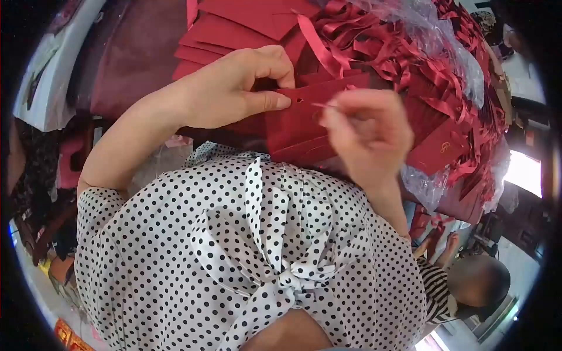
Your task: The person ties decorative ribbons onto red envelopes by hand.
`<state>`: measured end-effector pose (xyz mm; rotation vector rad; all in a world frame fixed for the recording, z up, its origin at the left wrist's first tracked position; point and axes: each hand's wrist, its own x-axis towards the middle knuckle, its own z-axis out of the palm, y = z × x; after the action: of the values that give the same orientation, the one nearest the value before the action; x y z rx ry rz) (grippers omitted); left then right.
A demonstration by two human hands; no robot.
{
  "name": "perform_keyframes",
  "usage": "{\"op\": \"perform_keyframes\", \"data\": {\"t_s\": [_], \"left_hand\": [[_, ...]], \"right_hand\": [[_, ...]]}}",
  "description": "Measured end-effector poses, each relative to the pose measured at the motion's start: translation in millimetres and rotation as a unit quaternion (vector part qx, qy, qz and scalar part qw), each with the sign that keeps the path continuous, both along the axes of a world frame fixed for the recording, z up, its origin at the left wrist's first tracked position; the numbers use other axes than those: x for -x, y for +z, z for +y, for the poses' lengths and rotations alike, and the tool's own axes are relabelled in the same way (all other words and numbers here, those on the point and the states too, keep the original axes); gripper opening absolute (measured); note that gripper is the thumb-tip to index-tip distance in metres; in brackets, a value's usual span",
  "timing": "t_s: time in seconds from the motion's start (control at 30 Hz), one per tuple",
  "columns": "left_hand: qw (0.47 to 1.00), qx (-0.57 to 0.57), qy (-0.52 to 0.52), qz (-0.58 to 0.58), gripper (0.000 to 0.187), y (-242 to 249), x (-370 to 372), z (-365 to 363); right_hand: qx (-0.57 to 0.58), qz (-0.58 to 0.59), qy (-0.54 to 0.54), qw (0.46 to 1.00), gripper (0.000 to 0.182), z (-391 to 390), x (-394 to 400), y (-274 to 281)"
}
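Note:
My left hand (234,88) pinches the top edge of a red paper card (295,126) between thumb and forefinger, right beside a small punched hole (299,100). My right hand (366,131) has its fingers closed on the thin end of a red ribbon (324,106), whose tip sits just right of the hole. Both hands are raised in front of my polka-dot blouse (246,245), over a heap of red goods.
A stack of red cards (246,23) lies behind my hands. A tangle of red ribbons in clear plastic (404,47) fills the upper right, with a gold-marked red card (442,146) beside it. Another person in a striped top (439,286) is at the lower right.

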<state>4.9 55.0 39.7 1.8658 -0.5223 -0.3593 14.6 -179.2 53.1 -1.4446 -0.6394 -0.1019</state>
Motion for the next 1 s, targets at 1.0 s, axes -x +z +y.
{"op": "perform_keyframes", "data": {"t_s": [1.0], "left_hand": [[0.992,-0.014,0.08,-0.095,0.012,-20,-1,-15]], "right_hand": [[0.315,-0.243,-0.053,0.916,0.016,17,0,-32]]}}
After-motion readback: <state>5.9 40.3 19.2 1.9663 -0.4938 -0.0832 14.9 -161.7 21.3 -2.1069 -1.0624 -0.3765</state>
